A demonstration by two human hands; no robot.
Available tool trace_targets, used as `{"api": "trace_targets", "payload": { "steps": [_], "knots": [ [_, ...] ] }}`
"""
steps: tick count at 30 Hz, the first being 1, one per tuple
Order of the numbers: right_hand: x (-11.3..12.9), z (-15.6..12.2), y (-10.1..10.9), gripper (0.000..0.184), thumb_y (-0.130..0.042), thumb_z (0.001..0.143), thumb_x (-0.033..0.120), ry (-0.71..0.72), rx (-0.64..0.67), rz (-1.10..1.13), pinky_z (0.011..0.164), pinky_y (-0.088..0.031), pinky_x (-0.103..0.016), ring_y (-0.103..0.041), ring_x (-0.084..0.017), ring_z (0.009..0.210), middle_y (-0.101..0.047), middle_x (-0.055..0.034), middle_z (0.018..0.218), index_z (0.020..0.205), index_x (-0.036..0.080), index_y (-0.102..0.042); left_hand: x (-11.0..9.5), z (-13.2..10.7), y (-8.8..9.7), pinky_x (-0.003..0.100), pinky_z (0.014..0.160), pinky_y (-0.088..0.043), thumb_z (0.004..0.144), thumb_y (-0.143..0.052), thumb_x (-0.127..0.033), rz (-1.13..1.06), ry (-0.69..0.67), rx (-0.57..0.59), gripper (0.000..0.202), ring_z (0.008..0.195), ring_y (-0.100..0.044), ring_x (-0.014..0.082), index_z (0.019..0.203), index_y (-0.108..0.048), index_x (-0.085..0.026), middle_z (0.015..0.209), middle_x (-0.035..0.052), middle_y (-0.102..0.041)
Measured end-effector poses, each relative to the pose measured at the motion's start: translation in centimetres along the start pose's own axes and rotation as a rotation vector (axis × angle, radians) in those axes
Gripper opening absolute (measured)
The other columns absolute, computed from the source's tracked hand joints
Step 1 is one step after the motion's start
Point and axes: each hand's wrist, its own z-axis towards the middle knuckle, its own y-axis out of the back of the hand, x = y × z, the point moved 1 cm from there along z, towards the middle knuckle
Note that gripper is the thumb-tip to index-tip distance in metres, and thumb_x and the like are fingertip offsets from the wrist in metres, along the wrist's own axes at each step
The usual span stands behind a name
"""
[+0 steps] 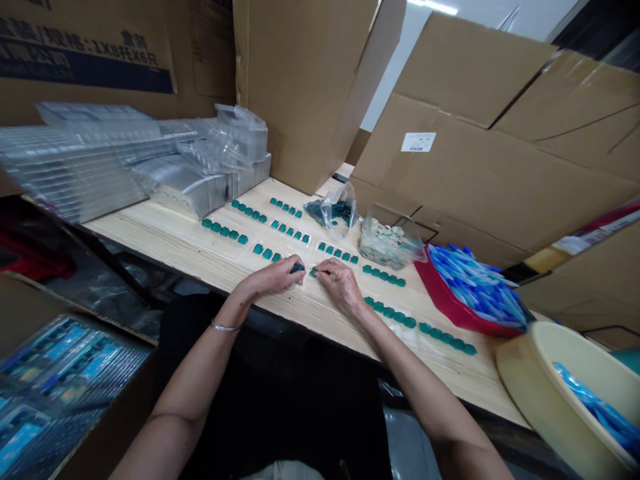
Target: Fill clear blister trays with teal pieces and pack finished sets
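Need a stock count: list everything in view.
Plastic pieces: about nine rows, teal, on the wooden table
Bag of teal pieces: one, clear, table's far end
Tub of mixed pieces: one, clear, beside the bag
Tray of blue items: one, red, table's right
Basin of blue items: one, cream, lower right
Blister trays: one stack, clear, table's left
Cardboard boxes: several, brown, behind the table
Left hand: one, pinching a teal piece, silver bracelet on wrist
Right hand: one, pinching a teal piece

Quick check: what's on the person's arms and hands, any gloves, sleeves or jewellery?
The left hand and right hand are bare, without gloves, and the forearms show no sleeves. A thin silver-coloured chain bracelet circles the left wrist; the right wrist shows none.
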Motion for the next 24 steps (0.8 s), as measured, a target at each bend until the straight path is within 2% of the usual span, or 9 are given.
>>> {"api": "trace_targets", "payload": {
  "steps": [4,9,12,14,16,19,21,24],
  "knots": [
    [-0.4,0.1,-0.1,0.013,-0.056,0.083,0.023,0.042,0.025,-0.04,0.074,-0.048,-0.029,-0.06,-0.016,0.08,-0.063,-0.0056,0.085,0.086,0.02,-0.069,-0.1,-0.1,0.0,0.021,0.048,-0.033,0.079,-0.046,-0.029,0.007,-0.005,-0.005,0.014,0.047,-0.043,0.0094,0.084,-0.052,-0.018,0.065,-0.0005,-0.06],
    [-0.1,0.6,0.0,0.017,-0.053,0.085,0.022,0.145,0.151,-0.23,0.079,-0.045,-0.031,-0.058,-0.017,0.086,-0.066,-0.0067,0.09,0.088,0.02,-0.069,-0.1,-0.1,0.0,0.021,0.05,-0.035,0.081,-0.044,-0.03,0.033,-0.004,-0.001,0.015,0.05,-0.044,0.0093,0.084,-0.052,-0.017,0.067,-0.0008,-0.059],
    [0.6,1.2,0.2,0.018,-0.051,0.085,0.017,0.197,0.258,-0.327,0.077,-0.045,-0.032,-0.057,-0.019,0.085,-0.066,-0.0087,0.086,0.083,0.017,-0.069,0.0,0.1,-0.1,0.02,0.047,-0.033,0.082,-0.045,-0.034,-0.052,-0.014,-0.022,0.019,0.048,-0.041,0.0076,0.088,-0.051,-0.017,0.071,-0.0009,-0.059],
    [1.0,1.6,0.5,0.016,-0.054,0.083,0.015,0.199,0.314,-0.317,0.078,-0.044,-0.033,-0.058,-0.019,0.083,-0.067,-0.0086,0.083,0.082,0.017,-0.069,0.1,0.3,-0.2,0.019,0.043,-0.03,0.082,-0.045,-0.038,-0.147,-0.006,-0.039,0.024,0.044,-0.038,0.0065,0.091,-0.05,-0.017,0.071,-0.001,-0.058],
    [1.3,1.8,1.0,0.012,-0.057,0.081,0.018,0.127,0.287,-0.217,0.08,-0.044,-0.033,-0.059,-0.019,0.083,-0.068,-0.0078,0.085,0.086,0.017,-0.069,0.1,0.6,-0.3,0.019,0.041,-0.028,0.081,-0.046,-0.042,-0.205,-0.001,-0.083,0.028,0.043,-0.037,0.0063,0.094,-0.05,-0.017,0.069,-0.0014,-0.057],
    [1.8,1.9,1.7,0.018,-0.059,0.08,0.03,-0.134,0.132,0.073,0.074,-0.047,-0.03,-0.062,-0.017,0.08,-0.069,-0.0066,0.087,0.09,0.018,-0.067,0.0,0.9,-0.4,0.019,0.043,-0.03,0.079,-0.05,-0.042,-0.156,-0.014,-0.16,0.029,0.045,-0.039,0.0073,0.094,-0.052,-0.017,0.066,-0.0023,-0.056],
    [2.3,1.9,1.7,0.024,-0.059,0.078,0.036,-0.288,0.072,0.277,0.067,-0.048,-0.028,-0.063,-0.016,0.074,-0.069,-0.0052,0.082,0.091,0.017,-0.066,-0.2,1.1,-0.6,0.02,0.049,-0.034,0.077,-0.054,-0.039,-0.064,-0.051,-0.217,0.026,0.052,-0.044,0.0089,0.091,-0.054,-0.017,0.068,-0.0018,-0.057],
    [2.9,2.0,1.2,0.028,-0.067,0.069,0.038,-0.37,0.008,0.444,0.064,-0.049,-0.026,-0.063,-0.015,0.068,-0.069,-0.0034,0.076,0.087,0.016,-0.066,-0.6,1.2,-0.9,0.022,0.062,-0.038,0.077,-0.055,-0.035,0.065,-0.117,-0.315,0.021,0.068,-0.052,0.0123,0.088,-0.056,-0.017,0.075,-0.0002,-0.058]
  ]
}}
